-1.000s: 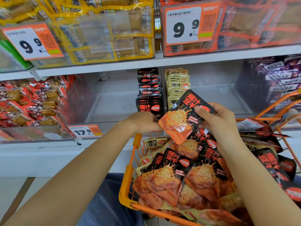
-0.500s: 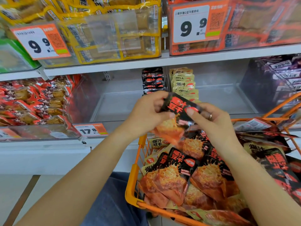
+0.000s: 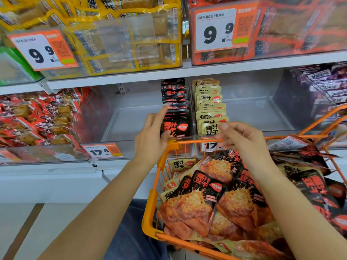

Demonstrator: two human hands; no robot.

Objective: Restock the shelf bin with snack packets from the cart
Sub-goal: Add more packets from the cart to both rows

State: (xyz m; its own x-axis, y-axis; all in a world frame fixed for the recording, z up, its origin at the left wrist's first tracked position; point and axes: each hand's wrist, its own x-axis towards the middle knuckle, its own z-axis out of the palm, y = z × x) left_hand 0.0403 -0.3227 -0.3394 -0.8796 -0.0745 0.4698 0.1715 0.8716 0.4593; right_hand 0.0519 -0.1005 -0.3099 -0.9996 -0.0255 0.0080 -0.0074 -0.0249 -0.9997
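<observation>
You can't see the lower half of the front black packet; your left hand and the cart rim cover it. The second price tag is half hidden; the cart's right side is cut off.

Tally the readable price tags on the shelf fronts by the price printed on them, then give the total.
9.9 tags: 2
17.8 tag: 1
Tag starting 17, with the rest hidden by the cart: 1
Total: 4
An orange patch at the far left edge is too blurred to count.
</observation>
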